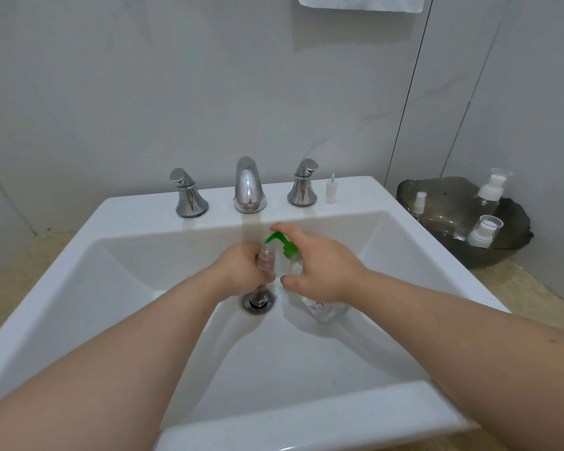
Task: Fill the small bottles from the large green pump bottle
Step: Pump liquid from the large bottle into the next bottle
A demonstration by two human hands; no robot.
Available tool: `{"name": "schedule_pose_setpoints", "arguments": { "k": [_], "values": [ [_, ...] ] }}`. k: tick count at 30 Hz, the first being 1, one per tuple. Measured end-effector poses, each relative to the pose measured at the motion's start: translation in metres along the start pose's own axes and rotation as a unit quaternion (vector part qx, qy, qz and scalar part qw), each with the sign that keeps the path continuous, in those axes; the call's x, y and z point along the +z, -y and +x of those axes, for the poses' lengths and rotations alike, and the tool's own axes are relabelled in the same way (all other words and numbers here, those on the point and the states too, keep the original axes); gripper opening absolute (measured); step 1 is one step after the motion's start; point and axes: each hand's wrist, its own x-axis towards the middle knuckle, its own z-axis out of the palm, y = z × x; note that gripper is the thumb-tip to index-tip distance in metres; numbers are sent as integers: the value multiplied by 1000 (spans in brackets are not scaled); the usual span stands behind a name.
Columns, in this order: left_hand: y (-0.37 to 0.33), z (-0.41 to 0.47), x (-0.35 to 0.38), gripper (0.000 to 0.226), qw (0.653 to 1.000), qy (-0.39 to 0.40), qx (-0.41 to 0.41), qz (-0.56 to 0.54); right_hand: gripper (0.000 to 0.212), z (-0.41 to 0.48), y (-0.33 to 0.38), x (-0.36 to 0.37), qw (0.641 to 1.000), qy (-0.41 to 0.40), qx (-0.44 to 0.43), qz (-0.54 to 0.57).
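A pale grey tiled wall [176, 92] fills the background, with the lower edge of a white towel [358, 3] hanging at the top. Below it sits a white square sink [355, 190] set into a beige speckled counter [534, 288]. Both bare forearms reach in over the basin.

On the counter to the right of the sink stands a dark glass bowl [437, 183]. It holds three clear bottles with white tops: a tall one with a pump top [489, 193] at the back, a shorter capped one [484, 231] in front of it, and a small spray bottle [419, 203] at the left.

A chrome tap [248, 185] rises from the back ledge between a left handle [188, 196] and a right handle [303, 183].

The large pump bottle [326, 307] stands inside the basin, just right of the drain [258, 302]; its body is clear and its pump head green. The right hand [319, 271] is wrapped around its neck, with the forefinger lying on top of the pump head.

The left hand [241, 271] grips a small clear bottle [267, 258] upright, with its open mouth right under the green spout.

A small white spray top [331, 190] stands alone on the ledge just right of the right handle.
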Motion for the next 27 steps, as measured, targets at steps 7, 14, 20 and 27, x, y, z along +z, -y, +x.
{"name": "schedule_pose_setpoints", "arguments": {
  "k": [7,14,20,27],
  "values": [
    [-2,-1,-2,9,999,0,-3,-33,90,-2,-2,-4,1000,1,-15,-24],
    [-3,-1,-2,10,999,-8,0,-42,77,-3,0,-9,1000,12,0,-7],
    [-2,0,-2,11,999,-5,-1,-38,68,1,5,-7,1000,11,13,3],
    [2,0,1,12,1000,-5,-12,24,54,3,6,-8,999,18,21,20]
  ]
}}
